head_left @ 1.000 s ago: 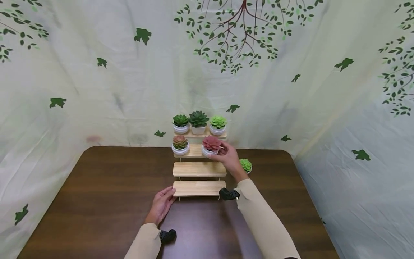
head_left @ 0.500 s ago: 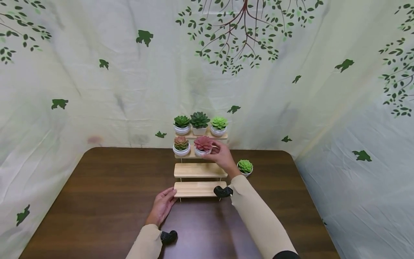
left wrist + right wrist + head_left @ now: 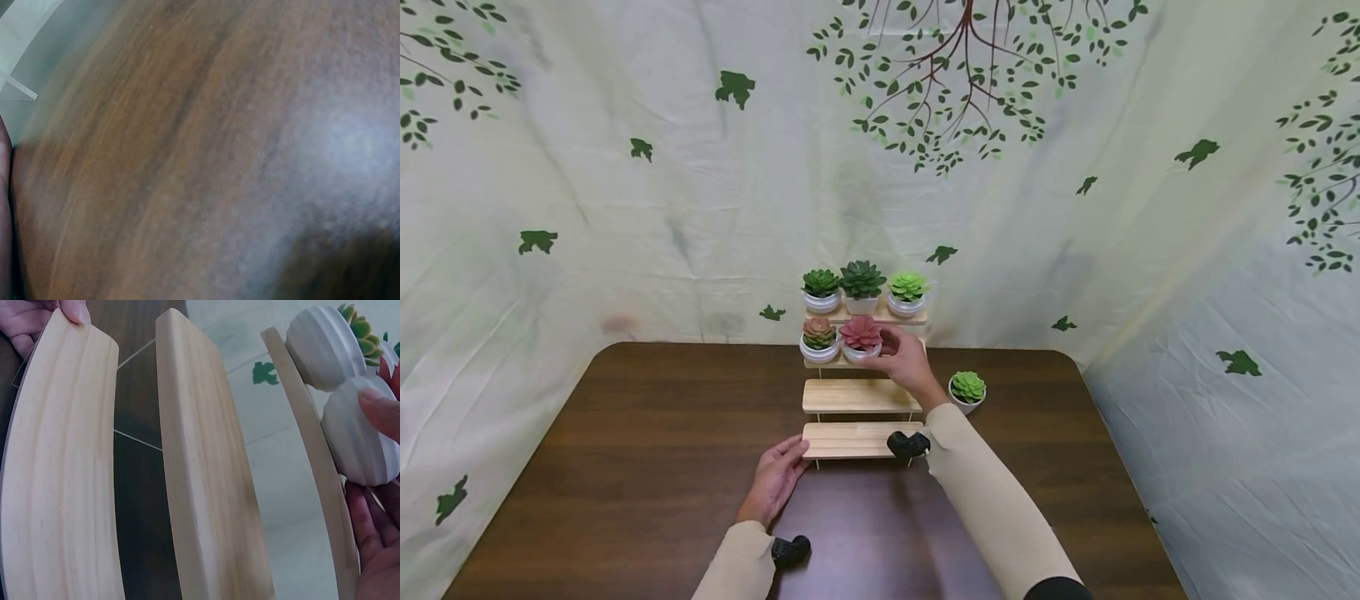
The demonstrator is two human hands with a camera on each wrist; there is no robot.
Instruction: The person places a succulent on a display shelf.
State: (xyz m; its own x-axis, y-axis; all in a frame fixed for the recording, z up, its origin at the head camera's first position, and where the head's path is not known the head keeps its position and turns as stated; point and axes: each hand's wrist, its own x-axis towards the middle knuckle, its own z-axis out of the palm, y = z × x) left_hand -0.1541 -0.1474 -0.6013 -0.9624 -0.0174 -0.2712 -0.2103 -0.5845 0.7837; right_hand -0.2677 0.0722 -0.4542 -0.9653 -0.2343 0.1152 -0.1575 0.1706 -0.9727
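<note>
A pink potted succulent stands on the second shelf from the top of a tiered wooden stand. My right hand holds its ribbed white pot from the right, thumb on the near side. Just left of it, close by or touching, is a reddish-green potted succulent. My left hand pinches the left corner of the lowest shelf, thumb on top. The left wrist view shows mostly tabletop, with only a sliver of hand at its left edge.
On the top shelf are a green succulent, a dark green succulent and a light green succulent. Another bright green potted succulent sits on the brown table, right of the stand. A leaf-printed curtain hangs behind.
My right hand has slid the pink succulent leftward along its shelf, up beside the reddish-green one. The left hand has stayed at the lowest shelf's corner.
</note>
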